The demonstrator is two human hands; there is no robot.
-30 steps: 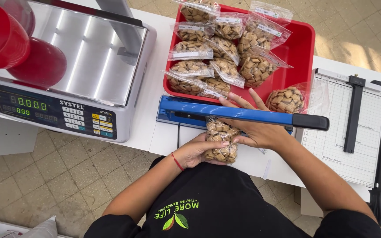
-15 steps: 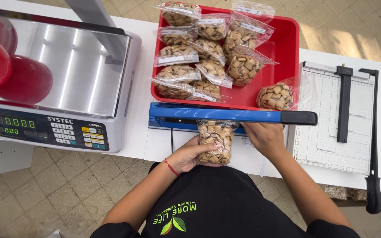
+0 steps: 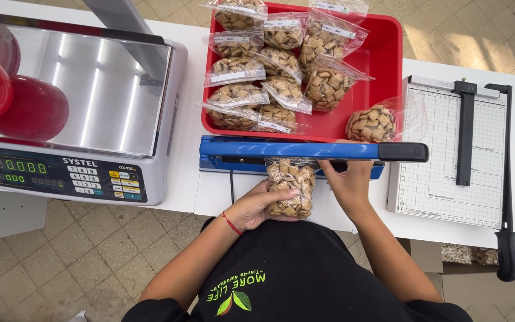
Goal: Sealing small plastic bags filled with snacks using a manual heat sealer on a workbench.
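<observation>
My left hand point(image 3: 256, 206) is gripping the clear snack bag point(image 3: 289, 186), fingers closed round it; my right hand point(image 3: 347, 182) is resting half-curled under the blue sealer point(image 3: 305, 152), pinching the bag's top.

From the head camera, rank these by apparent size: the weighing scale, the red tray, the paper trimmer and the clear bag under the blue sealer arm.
1. weighing scale, though it is cut off at the left edge
2. red tray and paper trimmer: too alike to rank
3. clear bag, plainly smallest, held by the left hand
</observation>
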